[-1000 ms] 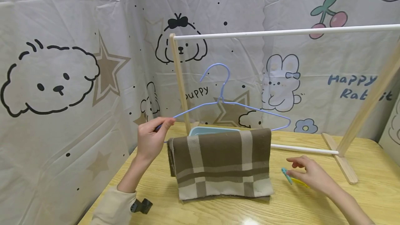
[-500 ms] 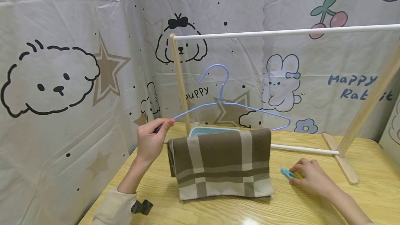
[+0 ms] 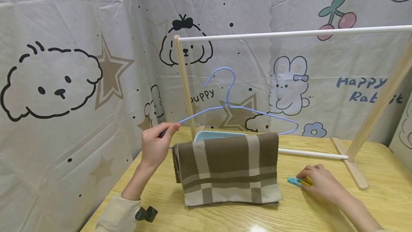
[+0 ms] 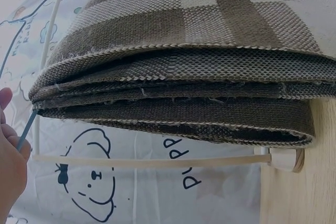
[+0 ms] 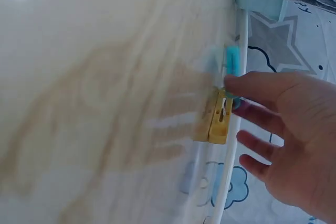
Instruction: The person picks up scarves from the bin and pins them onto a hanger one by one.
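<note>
Violet-blue wire hanger [image 3: 227,104] held upright, slightly tilted, approx. mid-view, in front of the rack. Folded brown/cream plaid cloth [image 3: 230,169] draped over its lower bar, several layers visible at L edge (L wrist cam.); bar end pokes out L. L hand [image 3: 155,144] pinches hanger's L shoulder end, thumb on top. R hand [image 3: 322,183] low at desk [image 3: 231,221], thumb + index pinching blue clothespin [image 5: 232,61]; other fingers loosely bent. Yellow clothespin [image 5: 219,119] on desk, just beside. Lt-blue tray [image 3: 222,133] behind cloth, mostly hidden. Rack [image 3: 289,34]: wood uprights, white rods top/btm. Backdrop: printed curtain [image 3: 48,146], pups, rabbit, stars, cherries.
</note>
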{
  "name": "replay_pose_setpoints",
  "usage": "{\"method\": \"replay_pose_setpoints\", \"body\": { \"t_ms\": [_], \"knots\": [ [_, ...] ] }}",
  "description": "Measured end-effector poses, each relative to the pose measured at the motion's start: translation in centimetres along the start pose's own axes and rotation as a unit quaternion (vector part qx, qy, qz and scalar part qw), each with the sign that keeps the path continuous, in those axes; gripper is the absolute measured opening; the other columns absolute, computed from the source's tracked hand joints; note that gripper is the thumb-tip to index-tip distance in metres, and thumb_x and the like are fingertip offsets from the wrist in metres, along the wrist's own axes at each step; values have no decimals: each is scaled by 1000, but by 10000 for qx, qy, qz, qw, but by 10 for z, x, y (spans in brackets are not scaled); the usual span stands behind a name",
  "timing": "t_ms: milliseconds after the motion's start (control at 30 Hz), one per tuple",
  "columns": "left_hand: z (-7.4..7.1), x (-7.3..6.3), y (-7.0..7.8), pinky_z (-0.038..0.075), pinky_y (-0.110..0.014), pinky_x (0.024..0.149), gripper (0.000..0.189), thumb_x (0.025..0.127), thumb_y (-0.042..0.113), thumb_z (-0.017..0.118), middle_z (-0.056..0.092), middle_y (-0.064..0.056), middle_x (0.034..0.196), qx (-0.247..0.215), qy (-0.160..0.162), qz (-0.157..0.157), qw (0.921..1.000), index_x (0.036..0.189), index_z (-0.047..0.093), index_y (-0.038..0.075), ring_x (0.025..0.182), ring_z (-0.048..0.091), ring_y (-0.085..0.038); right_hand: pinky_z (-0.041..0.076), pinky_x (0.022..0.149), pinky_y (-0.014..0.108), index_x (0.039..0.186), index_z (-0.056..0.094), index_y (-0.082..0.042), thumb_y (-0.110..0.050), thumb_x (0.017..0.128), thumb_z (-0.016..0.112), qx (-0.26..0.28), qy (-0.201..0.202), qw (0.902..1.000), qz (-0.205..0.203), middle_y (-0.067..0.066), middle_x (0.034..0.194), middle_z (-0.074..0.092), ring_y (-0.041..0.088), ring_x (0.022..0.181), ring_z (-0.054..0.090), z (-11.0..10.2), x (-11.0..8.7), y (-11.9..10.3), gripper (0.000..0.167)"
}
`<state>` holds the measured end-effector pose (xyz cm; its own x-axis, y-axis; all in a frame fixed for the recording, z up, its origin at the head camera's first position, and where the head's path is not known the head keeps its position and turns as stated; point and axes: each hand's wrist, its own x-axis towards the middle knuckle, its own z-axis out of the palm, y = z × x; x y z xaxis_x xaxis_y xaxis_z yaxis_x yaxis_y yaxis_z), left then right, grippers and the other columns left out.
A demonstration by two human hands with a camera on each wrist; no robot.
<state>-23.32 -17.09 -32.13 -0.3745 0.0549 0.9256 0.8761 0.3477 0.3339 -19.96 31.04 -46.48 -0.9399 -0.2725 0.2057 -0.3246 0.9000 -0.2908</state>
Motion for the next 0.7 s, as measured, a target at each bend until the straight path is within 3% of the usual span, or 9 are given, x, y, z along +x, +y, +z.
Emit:
{"method": "replay_pose_setpoints", "body": {
  "t_ms": [167,333,400,467,567,700],
  "knots": [
    [0,0,0,17,-19,40,9,84,-6,73,62,-5,59,-12,-21,-18,10000,79,75,1,44,22,-1,47,78,53,98,76,-13,-14,75,83,30,498,9985,-213,-3,94,71,27,90,59,-3,3,-4,25],
    [-1,0,0,17,-19,41,9,84,-7,73,62,-5,59,0,-1,-48,10000,78,75,0,45,22,-1,49,82,56,100,75,-13,-12,74,84,151,1030,9925,-638,-1,96,70,32,95,62,-14,5,-10,27],
    [-1,0,1,18,-19,41,10,83,-8,73,63,-6,59,8,14,-73,10000,78,75,1,45,22,0,51,82,49,102,74,-13,-9,74,84,181,1296,9877,-853,-2,98,68,29,95,62,-19,5,-13,30],
    [-1,0,3,18,-19,42,10,83,-8,73,64,-6,60,14,30,-88,10000,78,75,1,46,23,0,51,82,33,104,73,-13,-5,73,83,307,1620,9799,-1124,-3,100,65,19,95,60,-25,6,-16,33],
    [1,0,7,19,-18,42,10,83,-7,73,63,-4,59,5,77,-70,9999,78,75,1,46,24,1,42,85,12,107,71,-12,5,71,81,643,2075,9644,-1506,-4,105,61,2,100,53,-35,7,-22,41],
    [3,2,12,19,-18,42,11,83,-6,74,58,-1,56,-7,157,-60,9999,78,75,3,47,24,2,35,93,4,112,70,-11,14,69,77,1190,2417,9432,-1944,-3,112,59,-7,109,48,-50,9,-32,50]
  ]
}}
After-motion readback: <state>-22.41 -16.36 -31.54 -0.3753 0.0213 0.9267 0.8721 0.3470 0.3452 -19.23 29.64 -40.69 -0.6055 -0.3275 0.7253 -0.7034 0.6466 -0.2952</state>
